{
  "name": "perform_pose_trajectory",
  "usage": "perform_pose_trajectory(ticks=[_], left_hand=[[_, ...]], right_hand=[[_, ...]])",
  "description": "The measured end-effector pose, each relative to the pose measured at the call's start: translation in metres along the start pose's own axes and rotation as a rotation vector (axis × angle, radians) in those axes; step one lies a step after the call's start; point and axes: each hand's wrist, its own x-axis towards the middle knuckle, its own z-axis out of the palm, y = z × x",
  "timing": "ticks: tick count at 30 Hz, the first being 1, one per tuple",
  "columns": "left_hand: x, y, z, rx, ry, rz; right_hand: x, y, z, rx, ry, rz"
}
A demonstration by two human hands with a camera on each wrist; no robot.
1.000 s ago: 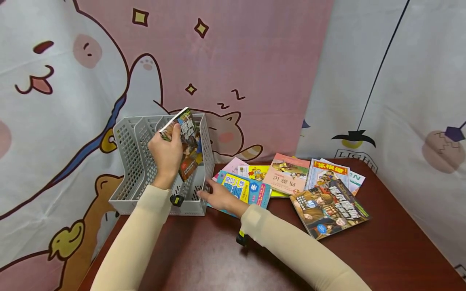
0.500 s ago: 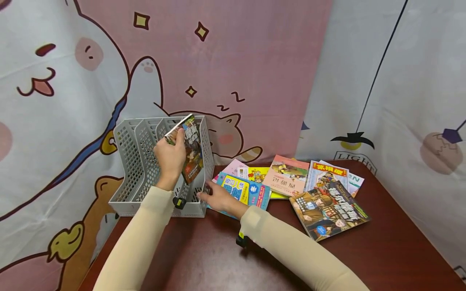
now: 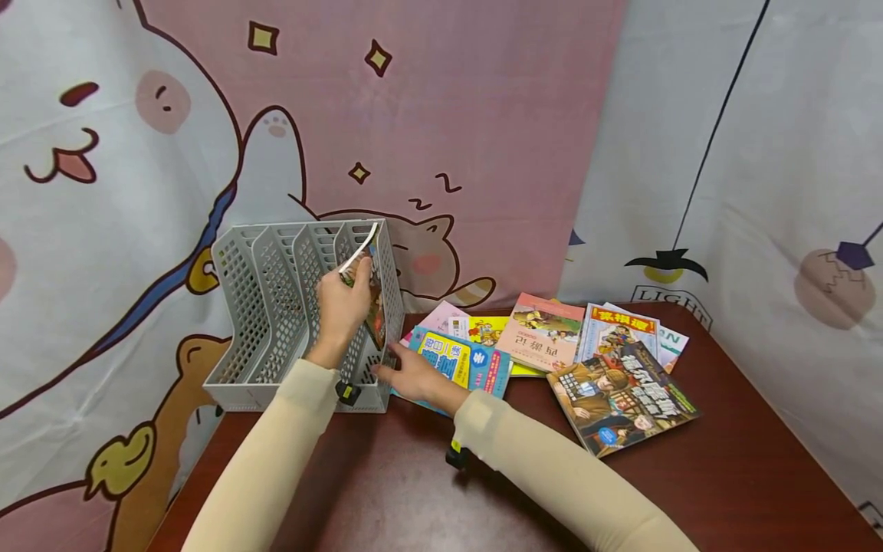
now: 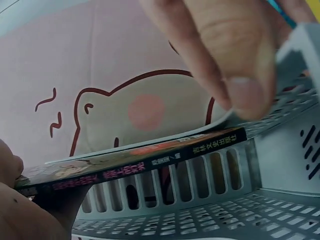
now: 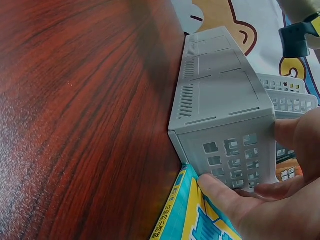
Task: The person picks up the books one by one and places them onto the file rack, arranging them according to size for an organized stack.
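My left hand [image 3: 345,307] grips a thin illustrated book [image 3: 375,310] by its upper edge. The book stands tilted inside the rightmost compartment of a grey plastic file rack [image 3: 297,396]. In the left wrist view, the book's dark spine [image 4: 150,164] with pink lettering lies close along the rack's side wall, and the left hand [image 4: 25,210] holds one end. My right hand [image 3: 422,376] holds the front of the rack's right wall, thumb on the inner side. In the right wrist view, its fingers [image 5: 225,195] lie between that perforated wall and a blue and yellow book [image 5: 195,205].
Right of the rack, several books overlap on the dark red table [image 3: 428,475], among them a pink book [image 3: 541,333] and a yellow one [image 3: 490,328]. A dark detective-cover book [image 3: 621,399] lies nearest the front. A cartoon cloth [image 3: 497,153] hangs behind.
My left hand has moved right and slightly down, carrying the book from above the rack into its rightmost compartment, where the book now sits more upright. The right hand stays on the rack's wall.
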Motion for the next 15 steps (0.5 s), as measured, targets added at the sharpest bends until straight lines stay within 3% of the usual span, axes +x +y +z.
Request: perform_pose_trajectory(ticks=[7,15], left_hand=[[-0.005,-0.016,0.007,-0.006,-0.186,-0.031],[-0.017,-0.035,0.012,0.073,-0.407,-0.158]], right_hand=[[-0.001,0.002,-0.002,-0.002,0.002,-0.011],[0.001,0.0,-0.002,-0.006,-0.006,-0.014]])
